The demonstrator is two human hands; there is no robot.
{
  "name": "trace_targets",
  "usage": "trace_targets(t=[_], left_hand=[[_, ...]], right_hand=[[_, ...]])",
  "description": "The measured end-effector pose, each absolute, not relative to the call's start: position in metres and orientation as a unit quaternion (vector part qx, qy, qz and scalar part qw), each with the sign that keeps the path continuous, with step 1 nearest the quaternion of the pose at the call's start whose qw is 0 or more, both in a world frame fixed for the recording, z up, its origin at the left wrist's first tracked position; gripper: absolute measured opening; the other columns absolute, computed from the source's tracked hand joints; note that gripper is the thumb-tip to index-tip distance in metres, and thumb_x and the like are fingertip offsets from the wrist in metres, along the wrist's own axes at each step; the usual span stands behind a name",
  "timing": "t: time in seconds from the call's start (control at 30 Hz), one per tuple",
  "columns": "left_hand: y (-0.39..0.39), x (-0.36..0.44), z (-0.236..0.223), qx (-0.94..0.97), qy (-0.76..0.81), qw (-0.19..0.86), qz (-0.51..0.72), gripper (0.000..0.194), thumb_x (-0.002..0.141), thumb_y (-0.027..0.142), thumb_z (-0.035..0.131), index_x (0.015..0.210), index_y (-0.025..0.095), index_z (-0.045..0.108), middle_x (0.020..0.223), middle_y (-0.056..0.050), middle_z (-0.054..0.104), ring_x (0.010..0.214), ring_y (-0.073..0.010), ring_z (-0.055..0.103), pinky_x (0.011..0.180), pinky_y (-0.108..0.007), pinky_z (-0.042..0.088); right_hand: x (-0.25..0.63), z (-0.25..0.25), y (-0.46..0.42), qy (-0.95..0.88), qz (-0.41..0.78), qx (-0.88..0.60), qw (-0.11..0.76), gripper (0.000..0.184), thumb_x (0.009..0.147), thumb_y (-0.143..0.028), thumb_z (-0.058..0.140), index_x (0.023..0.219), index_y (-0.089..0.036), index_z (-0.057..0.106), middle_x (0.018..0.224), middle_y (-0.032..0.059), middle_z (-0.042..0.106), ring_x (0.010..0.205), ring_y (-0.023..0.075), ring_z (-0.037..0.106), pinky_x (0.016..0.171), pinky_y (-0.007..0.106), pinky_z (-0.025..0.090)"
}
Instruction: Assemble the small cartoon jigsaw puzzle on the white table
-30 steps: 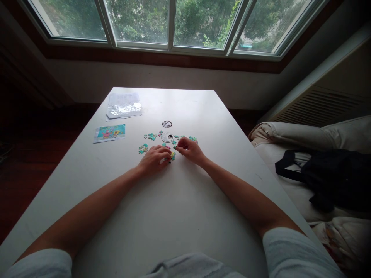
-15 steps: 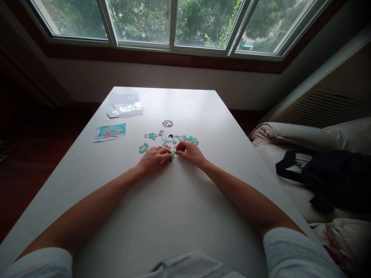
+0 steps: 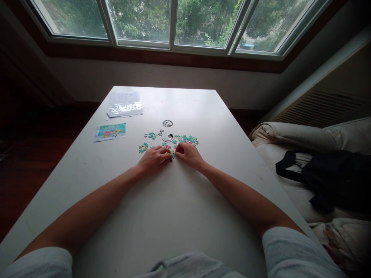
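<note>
Right hand (image 3: 188, 153) neared left hand (image 3: 153, 156) beside puzzle pieces (image 3: 189, 139) (grip pinched narrow; left's unclear).

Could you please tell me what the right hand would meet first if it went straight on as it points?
Most likely the puzzle pieces beside the left hand, though depth there is hard to judge.

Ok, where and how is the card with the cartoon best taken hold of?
Probably by the near right corner of the card, pinched by the left hand coming low from the near side. It lies flat on the table, so its edge likely needs lifting first; that corner is uncovered, and the puzzle pieces lie apart to its right.
</note>
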State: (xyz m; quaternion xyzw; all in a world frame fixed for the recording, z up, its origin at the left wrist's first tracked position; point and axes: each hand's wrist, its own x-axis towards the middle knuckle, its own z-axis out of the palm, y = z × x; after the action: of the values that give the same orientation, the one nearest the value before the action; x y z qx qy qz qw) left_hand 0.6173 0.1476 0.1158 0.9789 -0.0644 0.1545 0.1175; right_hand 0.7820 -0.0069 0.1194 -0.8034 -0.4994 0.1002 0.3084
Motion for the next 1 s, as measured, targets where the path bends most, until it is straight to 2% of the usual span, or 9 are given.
trace_targets(t=[0.27,0.43,0.63,1.0], left_hand=[[0.147,0.619,0.115,0.980,-0.060,0.116,0.148,0.024,0.099,0.026,0.053,0.117,0.028,0.069,0.121,-0.004,0.069,0.112,-0.0223,0.060,0.099,-0.040,0.049],[0.147,0.619,0.115,0.982,-0.063,0.107,0.144,0.028,0.099,0.027,0.053,0.123,0.029,0.067,0.122,-0.005,0.067,0.114,-0.0233,0.058,0.100,-0.041,0.048],[0.145,0.618,0.118,0.982,-0.071,0.104,0.141,0.028,0.098,0.027,0.054,0.122,0.030,0.068,0.121,-0.006,0.067,0.113,-0.0236,0.058,0.099,-0.042,0.045],[0.141,0.617,0.123,0.983,-0.103,0.104,0.113,0.031,0.098,0.029,0.054,0.128,0.030,0.064,0.123,-0.006,0.065,0.115,-0.0248,0.056,0.099,-0.042,0.045]], right_hand=[[0.780,0.119,-0.008,-0.549,0.042,-0.795,0.255,0.013,0.088,-0.024,0.066,0.076,-0.021,0.067,0.074,0.0010,0.068,0.078,0.0175,0.055,0.093,0.034,0.038],[0.785,0.122,-0.007,-0.560,0.059,-0.783,0.265,0.017,0.090,-0.026,0.063,0.075,-0.020,0.069,0.075,0.0012,0.070,0.076,0.0166,0.055,0.083,0.030,0.038],[0.815,0.130,-0.012,-0.463,0.018,-0.817,0.343,0.020,0.090,-0.030,0.058,0.081,-0.020,0.073,0.073,0.0012,0.068,0.069,0.0152,0.055,0.068,0.027,0.038],[0.863,0.119,-0.021,-0.391,-0.011,-0.841,0.373,0.024,0.087,-0.035,0.057,0.083,-0.019,0.075,0.076,0.0031,0.071,0.073,0.0172,0.058,0.068,0.028,0.041]])
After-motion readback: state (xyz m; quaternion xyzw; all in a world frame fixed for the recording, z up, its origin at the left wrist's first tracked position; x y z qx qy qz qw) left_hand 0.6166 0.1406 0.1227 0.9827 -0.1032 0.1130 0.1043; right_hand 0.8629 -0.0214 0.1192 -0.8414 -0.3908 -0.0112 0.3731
